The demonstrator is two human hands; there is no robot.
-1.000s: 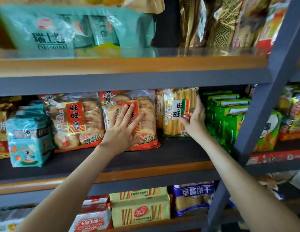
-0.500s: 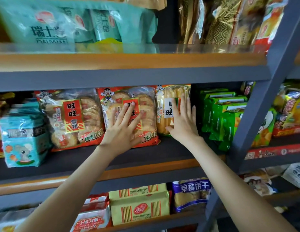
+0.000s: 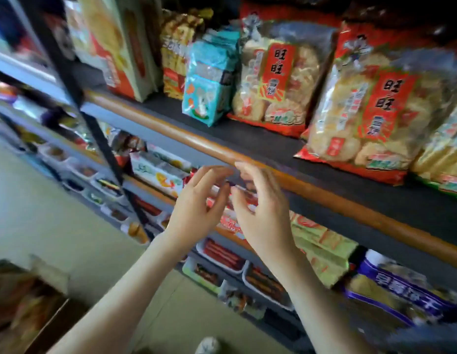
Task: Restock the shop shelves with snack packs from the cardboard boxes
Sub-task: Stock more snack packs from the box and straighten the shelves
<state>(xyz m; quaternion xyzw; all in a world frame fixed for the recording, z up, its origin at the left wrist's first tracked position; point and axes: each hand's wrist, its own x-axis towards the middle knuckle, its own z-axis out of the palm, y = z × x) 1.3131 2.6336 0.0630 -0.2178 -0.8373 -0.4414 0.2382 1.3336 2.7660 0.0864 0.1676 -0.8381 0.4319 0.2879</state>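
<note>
The snack packs are in two places. Two big cracker bags stand on the shelf (image 3: 324,198): the left cracker bag (image 3: 278,80) and the right cracker bag (image 3: 375,111). Both have red labels and lean back a little. A blue-green pack (image 3: 209,80) stands just beside the left one. More packs seem to lie in the cardboard box (image 3: 31,307) on the floor (image 3: 56,213) at the lower left, but that part is too blurry to be sure. The left hand (image 3: 196,208) and the right hand (image 3: 263,210) hang in front of the shelf's wooden edge, close to each other. The grip of each hand is loose, with soft, bent fingers, and neither holds anything. I cannot tell if the right fingertips touch the wood. I think the next job is to go down to the box for more packs. A few things could go wrong. The right cracker bag sits with its bottom close to the front of the shelf, so a bump from a hand or from a new pack could slide it off. Crackers break easily, so a hard squeeze or a drop could crush them. The box is low and off to the side, so a quick grab without looking could miss it or pull out the wrong pack.
</note>
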